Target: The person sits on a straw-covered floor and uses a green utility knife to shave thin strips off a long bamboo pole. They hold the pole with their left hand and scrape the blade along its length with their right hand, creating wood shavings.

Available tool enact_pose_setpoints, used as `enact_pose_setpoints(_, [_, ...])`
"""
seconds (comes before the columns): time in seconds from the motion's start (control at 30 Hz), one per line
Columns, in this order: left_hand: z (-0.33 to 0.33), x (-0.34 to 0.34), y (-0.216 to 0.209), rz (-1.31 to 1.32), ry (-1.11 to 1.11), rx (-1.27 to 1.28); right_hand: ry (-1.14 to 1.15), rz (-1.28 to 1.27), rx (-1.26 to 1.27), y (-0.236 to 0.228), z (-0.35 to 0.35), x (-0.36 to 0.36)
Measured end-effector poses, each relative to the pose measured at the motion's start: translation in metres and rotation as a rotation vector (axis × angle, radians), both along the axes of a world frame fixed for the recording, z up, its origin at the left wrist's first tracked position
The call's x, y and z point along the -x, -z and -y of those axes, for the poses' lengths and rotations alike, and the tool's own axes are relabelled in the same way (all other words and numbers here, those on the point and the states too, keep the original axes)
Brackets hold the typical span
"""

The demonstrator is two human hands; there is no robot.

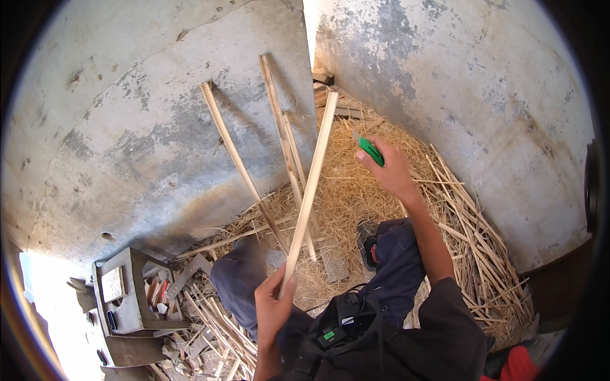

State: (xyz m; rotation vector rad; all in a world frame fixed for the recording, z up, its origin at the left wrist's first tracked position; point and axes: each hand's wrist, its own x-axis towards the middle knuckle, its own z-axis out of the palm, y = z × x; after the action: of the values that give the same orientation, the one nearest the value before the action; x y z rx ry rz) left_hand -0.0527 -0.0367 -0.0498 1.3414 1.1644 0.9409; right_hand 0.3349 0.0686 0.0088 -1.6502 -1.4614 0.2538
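Observation:
My left hand [272, 301] is closed round the lower end of a long, pale split-wood strip [311, 190], likely bamboo. The strip slants up and away to the right. Off to its right, my right hand [389, 168] grips a green utility knife [371, 152] with its blade out, pointing up and left. The blade is apart from the strip. Beyond the held strip, another pole [232, 146] and a darker pole [277, 111] lean against the wall.
Shavings [356, 184] cover the floor between my legs. A pile of thin strips [473, 254] lies along the right wall [470, 114]; more strips [219, 324] lie at lower left. A wooden stool on its side [130, 292] holds odds and ends. My knees are bent on both sides.

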Motion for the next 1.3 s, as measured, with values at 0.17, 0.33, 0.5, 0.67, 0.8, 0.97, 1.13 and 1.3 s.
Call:
enact_pose_setpoints(0.17, [-0.003,-0.013,-0.011,-0.031,0.052,-0.169,-0.32,-0.497,-0.053,-0.01,0.021,0.054])
enact_pose_setpoints(0.33, [-0.004,-0.023,-0.024,-0.106,0.104,-0.299,-0.398,-0.762,-0.06,-0.01,0.024,0.075])
enact_pose_setpoints(0.5, [-0.003,-0.025,-0.038,-0.081,0.098,-0.193,-0.335,-0.952,-0.143,-0.003,0.023,0.067])
enact_pose_setpoints(0.67, [-0.006,-0.011,-0.025,-0.087,0.135,-0.123,-0.268,-0.932,-0.232,-0.005,0.026,0.053])
enact_pose_setpoints(0.8, [-0.011,-0.003,-0.017,-0.031,0.201,-0.051,-0.248,-0.95,-0.293,-0.001,0.029,0.042])
enact_pose_setpoints(0.97, [-0.012,-0.011,-0.021,0.04,0.167,-0.017,-0.284,-0.709,-0.401,0.008,0.025,0.042])
enact_pose_setpoints(1.13, [-0.017,-0.032,-0.039,0.134,0.103,-0.047,-0.348,-0.262,-0.465,0.023,0.031,0.059])
enact_pose_setpoints(1.3, [-0.023,-0.046,-0.055,0.239,0.073,-0.095,-0.488,0.052,-0.516,0.028,0.042,0.085])
